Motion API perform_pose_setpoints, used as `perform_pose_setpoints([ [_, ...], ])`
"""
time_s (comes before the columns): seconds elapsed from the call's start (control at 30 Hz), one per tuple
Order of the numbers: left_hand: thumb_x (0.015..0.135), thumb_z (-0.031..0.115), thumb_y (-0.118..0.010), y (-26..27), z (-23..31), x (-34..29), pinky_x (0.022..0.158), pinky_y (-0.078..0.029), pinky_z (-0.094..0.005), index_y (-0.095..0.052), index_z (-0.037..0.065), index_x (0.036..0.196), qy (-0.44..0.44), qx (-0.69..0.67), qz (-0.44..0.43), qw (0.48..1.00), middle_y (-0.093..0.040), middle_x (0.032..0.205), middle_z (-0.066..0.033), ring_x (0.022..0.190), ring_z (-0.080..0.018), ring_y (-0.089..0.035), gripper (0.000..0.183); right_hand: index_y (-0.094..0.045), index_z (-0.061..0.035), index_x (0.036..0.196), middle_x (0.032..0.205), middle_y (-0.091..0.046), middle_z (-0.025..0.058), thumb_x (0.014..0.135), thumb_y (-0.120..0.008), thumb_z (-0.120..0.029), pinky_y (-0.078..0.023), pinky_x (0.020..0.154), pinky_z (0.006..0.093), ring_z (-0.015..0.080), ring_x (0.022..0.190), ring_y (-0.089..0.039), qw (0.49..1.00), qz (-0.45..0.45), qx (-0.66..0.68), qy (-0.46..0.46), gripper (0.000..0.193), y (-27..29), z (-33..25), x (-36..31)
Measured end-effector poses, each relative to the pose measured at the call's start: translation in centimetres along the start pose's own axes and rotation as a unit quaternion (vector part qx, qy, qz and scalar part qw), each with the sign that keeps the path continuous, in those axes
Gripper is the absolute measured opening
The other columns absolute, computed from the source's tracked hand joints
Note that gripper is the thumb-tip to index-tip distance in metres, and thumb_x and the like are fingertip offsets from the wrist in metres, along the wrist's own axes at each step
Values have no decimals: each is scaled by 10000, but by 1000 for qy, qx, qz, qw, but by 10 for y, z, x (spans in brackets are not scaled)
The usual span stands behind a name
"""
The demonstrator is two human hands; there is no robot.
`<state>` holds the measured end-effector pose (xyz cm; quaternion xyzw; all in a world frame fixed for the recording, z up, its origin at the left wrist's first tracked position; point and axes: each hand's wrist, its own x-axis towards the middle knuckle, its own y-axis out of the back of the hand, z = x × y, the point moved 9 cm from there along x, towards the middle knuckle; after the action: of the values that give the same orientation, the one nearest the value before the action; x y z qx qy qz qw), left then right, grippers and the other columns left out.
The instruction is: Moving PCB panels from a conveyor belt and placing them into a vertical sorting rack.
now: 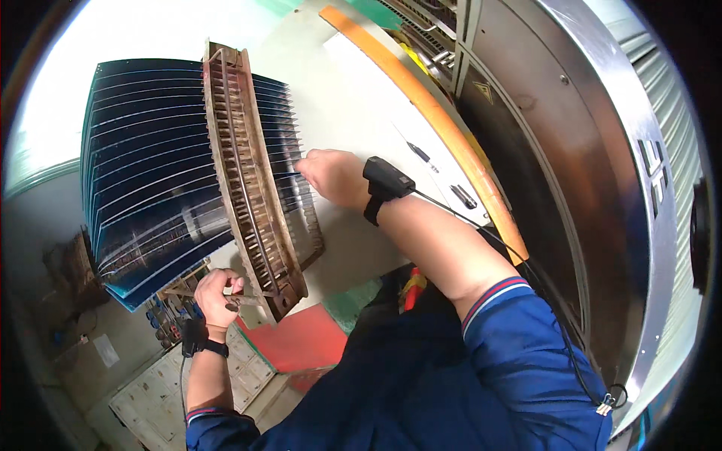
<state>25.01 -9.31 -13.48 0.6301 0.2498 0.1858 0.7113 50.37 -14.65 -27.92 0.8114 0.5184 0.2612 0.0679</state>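
Observation:
A slotted metal rack (268,161), rusty brown, stands slanting on the work surface. Several thin dark sheets (154,146) with bluish edges sit through its slots, one above another, their long parts jutting out to the left and short ends to the right. My right hand (329,175) is closed at the right side of the rack, thumb and fingers pinching the edge of one sheet. Down by the rack's near end, my left hand (216,295) has its fingers curled beside a small metal tab; what lies inside them is hidden. Both wrists wear black strapped devices.
A pale table (357,98) with an orange edge strip (440,120) carries a dark pen (421,155) and small black items (462,197). To the right stands a tall metal cabinet (541,113). Hand tools (167,319) and a pale cabinet (177,383) are lower left.

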Motion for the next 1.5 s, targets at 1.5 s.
perform_pose_setpoints([
  [1.5, 783, 242, -715, -5, -6, 2, 635, -460, -383, -614, 97, 766, -23, 20, -13, 999, -591, 693, -59, 672, -279, -603, 178, -600, -124, 796, 809, -582, 58, 834, -546, -99, -517, 707, 405, 279, 801, -609, 993, -39, -95, 52, 70, -5, -22, -23],
])
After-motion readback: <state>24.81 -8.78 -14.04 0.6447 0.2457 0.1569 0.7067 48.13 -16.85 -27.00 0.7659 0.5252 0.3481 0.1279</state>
